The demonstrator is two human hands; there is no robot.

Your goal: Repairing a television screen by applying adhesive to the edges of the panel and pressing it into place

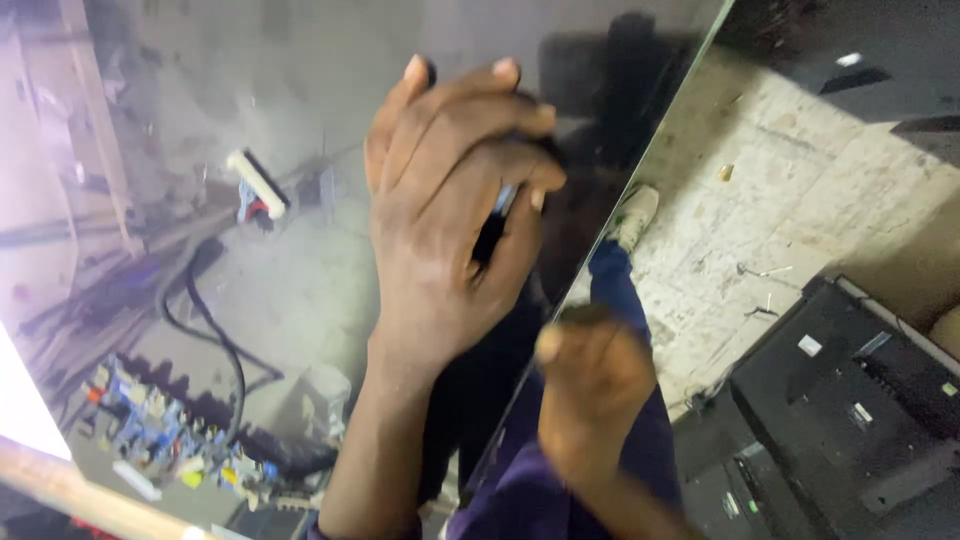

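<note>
While a large, glossy dark panel (pixel 300 120) fills the left and centre of the view, tilted so that its right edge runs from the far right down to the near centre, a person presses the left hand (pixel 450 220) flat-side against its face. That hand's fingers are curled together around something small and dark, with a pale blue glint at the fingertips; what it is cannot be made out. The right hand (pixel 590 385), blurred, is closed in a loose fist at the panel's near right edge, and whether it pinches the edge itself cannot be told.

By its look the panel is a thin, stiff sheet, glass-like and mirror-smooth, reflecting cables and a cluttered workshop. It is judged to be fragile, slippery on its face and awkward rather than heavy; the safe hold would be along the edges, with two hands well apart, not on the glossy middle.

Counted: one panel, two hands, one pale shoe (pixel 636 212) on the tiled floor (pixel 790 190) beyond the edge, and one black flat casing (pixel 850 400) lying at the near right. Small scraps of debris dot the floor, at least three. A purple trouser leg (pixel 615 290) shows below the panel.
</note>
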